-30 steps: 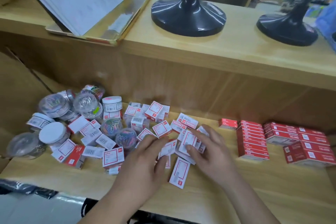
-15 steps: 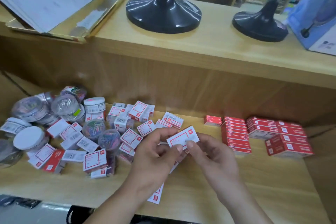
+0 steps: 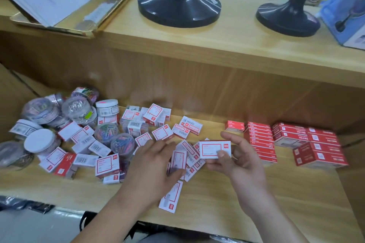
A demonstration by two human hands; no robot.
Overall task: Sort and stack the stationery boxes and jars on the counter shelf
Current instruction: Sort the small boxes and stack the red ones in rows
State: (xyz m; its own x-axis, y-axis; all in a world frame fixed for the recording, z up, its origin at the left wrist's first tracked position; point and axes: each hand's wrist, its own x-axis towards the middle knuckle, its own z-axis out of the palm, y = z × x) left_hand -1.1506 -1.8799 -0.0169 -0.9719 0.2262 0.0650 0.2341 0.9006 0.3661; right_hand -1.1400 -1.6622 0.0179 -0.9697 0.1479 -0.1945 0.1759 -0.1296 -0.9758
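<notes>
While pinching a white box (image 3: 214, 149) between thumb and fingertips of right hand (image 3: 240, 159), holds it just above the loose pile (image 3: 192, 161). Rests left hand (image 3: 156, 165) slack, fingers spread, on pile's left side, grasping nothing. Has jars (image 3: 76, 107) heaped left of pile, red boxes (image 3: 260, 142) stacked right of pile, all on wooden shelf (image 3: 217, 199).

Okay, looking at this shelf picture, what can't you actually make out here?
All in the head view:
- Print on the white box pinched by the right hand: too small and blurred to read.
- Loose boxes under the left hand: partly hidden by it, and whether it grips one is unclear.
- Blue carton: cut off by the right edge.
- Leftmost jar: cut off by the left edge, contents blurred.
</notes>
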